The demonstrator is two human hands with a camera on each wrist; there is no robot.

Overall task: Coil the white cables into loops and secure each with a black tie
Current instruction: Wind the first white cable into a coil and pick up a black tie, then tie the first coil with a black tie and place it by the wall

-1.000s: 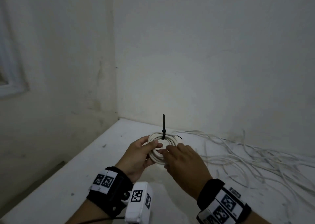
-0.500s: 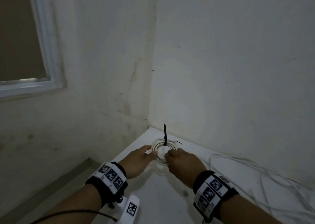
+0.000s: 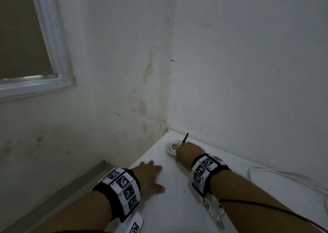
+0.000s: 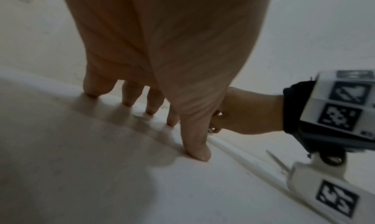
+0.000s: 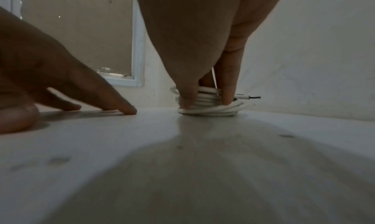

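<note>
The right hand (image 3: 188,153) pinches the coiled white round cable bundle (image 5: 211,105), bound by a thin black plastic tie (image 3: 185,138), on the white table (image 3: 174,206) near the wall corner. The left hand (image 3: 149,176) rests flat, fingers spread, holding nothing. Risk: a loose tie could let the loops spring apart on release.

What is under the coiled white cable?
The coiled white cable lies flat on the white table, pinched by the right hand. Nothing else shows beneath; its far side is hidden.
</note>
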